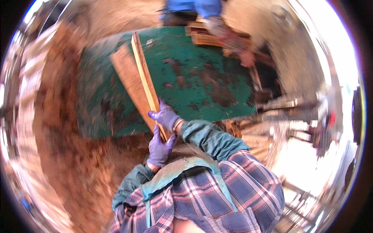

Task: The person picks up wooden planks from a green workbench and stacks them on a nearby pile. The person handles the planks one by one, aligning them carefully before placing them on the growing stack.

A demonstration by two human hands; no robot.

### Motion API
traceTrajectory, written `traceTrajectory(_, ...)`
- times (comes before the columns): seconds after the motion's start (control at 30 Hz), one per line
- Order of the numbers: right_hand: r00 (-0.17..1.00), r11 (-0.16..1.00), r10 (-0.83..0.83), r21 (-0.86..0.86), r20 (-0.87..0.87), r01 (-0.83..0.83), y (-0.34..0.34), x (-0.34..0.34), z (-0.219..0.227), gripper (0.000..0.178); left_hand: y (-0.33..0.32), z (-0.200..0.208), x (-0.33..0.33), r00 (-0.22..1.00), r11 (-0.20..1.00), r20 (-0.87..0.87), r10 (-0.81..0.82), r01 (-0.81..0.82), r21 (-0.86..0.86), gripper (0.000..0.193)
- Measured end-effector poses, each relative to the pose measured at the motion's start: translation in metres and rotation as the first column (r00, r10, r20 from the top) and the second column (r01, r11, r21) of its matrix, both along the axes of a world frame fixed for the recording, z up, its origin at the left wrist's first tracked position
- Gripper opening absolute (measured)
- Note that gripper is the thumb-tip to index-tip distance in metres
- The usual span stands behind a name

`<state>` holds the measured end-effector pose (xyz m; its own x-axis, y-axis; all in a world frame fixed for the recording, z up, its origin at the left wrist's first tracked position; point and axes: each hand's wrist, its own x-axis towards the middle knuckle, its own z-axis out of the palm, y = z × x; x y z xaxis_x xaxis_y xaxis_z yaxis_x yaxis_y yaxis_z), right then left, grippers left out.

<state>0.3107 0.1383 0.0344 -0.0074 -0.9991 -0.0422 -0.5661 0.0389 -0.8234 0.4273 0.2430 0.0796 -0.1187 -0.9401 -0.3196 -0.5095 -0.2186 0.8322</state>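
Observation:
In purple gloves, both my hands are at the near end of a long, narrow wooden strip (144, 72) with a pale edge. My right hand (167, 116) is closed around its side, the thumb lying across it. Just below, my left hand (158, 150) grips the same strip close to its end, thumb pointing up along it. A wider, flat brown board (130, 77) runs beside and under the strip, fanned slightly to the left. Whether my fingers also hold this board is hidden. Both pieces slant away to the far left over a green tabletop (155, 50).
Across the table, a person in blue (198, 7) reaches in with a hand (246, 59) by a blurred, hammer-like tool (257, 79). Small wooden pieces (204, 37) lie at the far edge. Stacked pale wood (29, 93) stands left, and brown debris covers the ground (93, 167).

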Motion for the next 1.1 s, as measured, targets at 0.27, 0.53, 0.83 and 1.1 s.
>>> traceTrajectory(0.27, 0.011, 0.572, -0.763, 0.667, 0.646, 0.478, 0.129, -0.123, -0.051, 0.04, -0.188, -0.029, -0.003, 0.979, 0.872, 0.172, -0.112, 0.18, -0.455, 0.07)
traceTrajectory(0.53, -0.714, 0.096, -0.258, 0.753, 0.651, 0.651, 0.227, -0.093, -0.072, 0.044, -0.268, -0.085, -0.034, 0.75, 0.995, 0.662, -0.004, 0.068, -0.071, 0.106)
traceTrajectory(0.83, -0.923, -0.465, 0.169, 0.854, 0.345, 0.234, 0.397, -0.031, -0.221, 0.038, -0.284, -0.095, 0.028, 0.959, 0.962, 0.095, -0.267, 0.271, -0.029, 0.076)
traceTrajectory(1.1, -0.735, -0.8, 0.231, 0.555, 0.637, 0.229, 0.635, -0.116, -0.267, 0.039, -0.281, -0.072, 0.035, 0.796, 0.798, 0.277, -0.539, 0.587, -0.135, 0.088)
